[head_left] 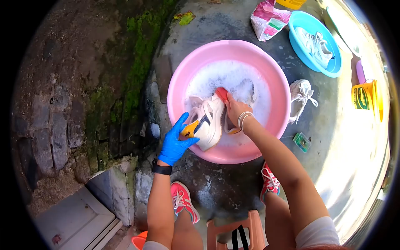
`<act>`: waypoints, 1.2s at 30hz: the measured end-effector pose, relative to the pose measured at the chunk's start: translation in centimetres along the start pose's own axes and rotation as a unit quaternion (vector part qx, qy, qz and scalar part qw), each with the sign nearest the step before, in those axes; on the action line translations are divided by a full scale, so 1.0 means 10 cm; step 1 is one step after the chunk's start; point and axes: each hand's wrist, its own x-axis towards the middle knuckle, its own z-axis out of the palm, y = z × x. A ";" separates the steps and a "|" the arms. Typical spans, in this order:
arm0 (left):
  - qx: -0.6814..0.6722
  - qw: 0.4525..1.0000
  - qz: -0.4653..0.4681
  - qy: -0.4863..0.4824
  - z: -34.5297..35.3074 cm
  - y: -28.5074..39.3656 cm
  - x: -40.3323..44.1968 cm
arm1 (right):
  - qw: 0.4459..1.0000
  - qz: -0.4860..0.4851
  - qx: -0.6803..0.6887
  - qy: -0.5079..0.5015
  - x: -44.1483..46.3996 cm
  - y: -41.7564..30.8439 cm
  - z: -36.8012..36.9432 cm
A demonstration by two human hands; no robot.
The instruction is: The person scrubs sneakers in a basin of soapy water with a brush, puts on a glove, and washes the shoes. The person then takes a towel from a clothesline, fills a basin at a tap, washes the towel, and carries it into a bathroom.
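Note:
A white sneaker point(211, 123) with a yellow and navy heel rests tilted in a pink basin point(278, 83) of soapy water. My left hand point(175, 143), in a blue glove, grips the sneaker by its heel, thumb and fingers on either side. In my right hand point(237, 111), bare with bands at the wrist, is a red scrubbing brush point(221, 94), held against the upper part of the sneaker near its opening. White suds point(225, 71) cover much of the water. Another shoe lies partly hidden beneath my right hand.
A blue basin point(301, 50) holding white sneakers point(316, 46) stands at upper right, beside a pink bag point(268, 21). One white sneaker point(299, 99) and a small green packet point(301, 142) lie right of the pink basin. Mossy brickwork point(137, 62) borders the left; a stool point(211, 229) is below.

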 end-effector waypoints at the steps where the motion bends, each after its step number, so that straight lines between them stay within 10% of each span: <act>1: -0.003 1.000 0.008 0.004 0.00 -0.04 0.02 | 1.000 0.013 -0.014 0.002 0.09 0.05 0.02; 5: 0.226 0.972 0.026 -0.059 0.01 -0.16 0.03 | 0.992 0.013 0.124 -0.021 0.15 0.04 0.02; 9: -0.080 0.995 -0.055 -0.002 0.24 0.17 -0.02 | 0.896 -0.051 0.376 -0.231 -0.57 -0.07 -0.63; 16: -0.255 0.947 -0.104 0.165 0.65 0.34 -0.03 | 0.989 -0.135 0.006 -0.066 -1.74 -0.35 -0.87; 23: -0.423 0.877 -0.085 0.213 0.67 0.44 0.44 | 0.989 -0.128 -0.059 -0.052 -1.66 -0.35 -0.67; 29: -0.386 0.891 -0.072 0.229 0.57 0.29 0.29 | 0.974 -0.199 -0.067 -0.088 -1.76 -0.42 -0.90; 33: -0.313 0.928 -0.078 0.186 0.52 0.29 0.18 | 0.962 -0.223 0.007 0.160 -1.30 -0.23 -0.53; 36: -0.127 0.984 -0.104 0.072 0.46 0.40 0.12 | 0.973 -0.129 0.107 0.161 -1.04 -0.11 -0.59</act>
